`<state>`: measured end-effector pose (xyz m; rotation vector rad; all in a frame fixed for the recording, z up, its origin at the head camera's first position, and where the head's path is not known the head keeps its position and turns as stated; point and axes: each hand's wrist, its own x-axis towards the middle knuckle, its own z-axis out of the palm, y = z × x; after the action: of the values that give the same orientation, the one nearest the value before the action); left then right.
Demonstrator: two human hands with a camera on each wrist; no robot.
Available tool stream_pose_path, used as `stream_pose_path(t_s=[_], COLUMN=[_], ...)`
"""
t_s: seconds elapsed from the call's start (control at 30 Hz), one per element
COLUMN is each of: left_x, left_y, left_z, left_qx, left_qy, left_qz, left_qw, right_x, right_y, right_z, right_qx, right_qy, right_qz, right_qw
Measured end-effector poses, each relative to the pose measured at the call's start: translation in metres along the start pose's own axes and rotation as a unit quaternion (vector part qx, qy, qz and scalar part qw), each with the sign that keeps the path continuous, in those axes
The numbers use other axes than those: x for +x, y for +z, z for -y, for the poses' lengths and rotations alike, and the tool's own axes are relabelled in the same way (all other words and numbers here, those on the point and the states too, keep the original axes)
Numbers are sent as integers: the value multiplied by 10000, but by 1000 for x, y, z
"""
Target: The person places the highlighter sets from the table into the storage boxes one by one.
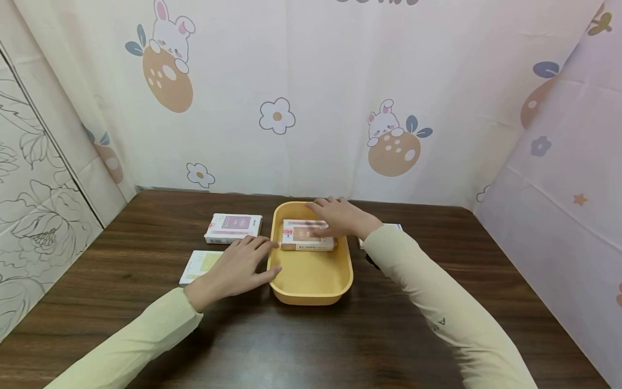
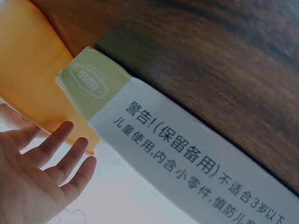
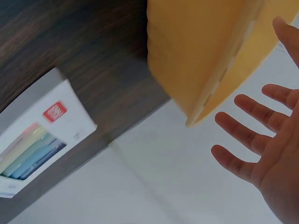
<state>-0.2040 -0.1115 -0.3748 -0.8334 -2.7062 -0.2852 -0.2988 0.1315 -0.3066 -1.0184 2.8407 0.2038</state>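
Observation:
A yellow plastic bin [image 1: 311,275] stands mid-table with a white and orange-brown box [image 1: 307,246] lying in its far half. My left hand [image 1: 238,268] is at the bin's left rim, its fingers loosely extended and holding nothing. The right hand [image 1: 340,217], fingers spread, hovers over the bin's right side and partly covers the box there. Beside my left wrist lies a white and yellow-green box [image 1: 196,265]; its green end and printed side fill much of the left wrist view. Whether either hand touches the bin's rim, I cannot tell.
A white and purple box [image 1: 234,227] lies at the bin's far left. Right of the bin, a white box [image 3: 60,123] with a window onto pastel-coloured sticks is partly hidden by my right arm in the head view. A patterned curtain [image 1: 316,151] hangs behind the dark wooden table [image 1: 311,346].

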Motion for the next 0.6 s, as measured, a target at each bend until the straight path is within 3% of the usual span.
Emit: stream_pose_path(t_s=[0.27, 0.6], left_x=[0, 0], left_y=[0, -1], left_z=[1, 1], left_qx=[35, 31], left_qy=[37, 39], left_qz=[-47, -19], left_qw=[10000, 10000], right_x=[-17, -38], right_y=[-6, 7], right_z=[-16, -45], right_qx=[235, 282], right_qy=[241, 332], right_qz=[-91, -409], right_qw=[9994, 9982])
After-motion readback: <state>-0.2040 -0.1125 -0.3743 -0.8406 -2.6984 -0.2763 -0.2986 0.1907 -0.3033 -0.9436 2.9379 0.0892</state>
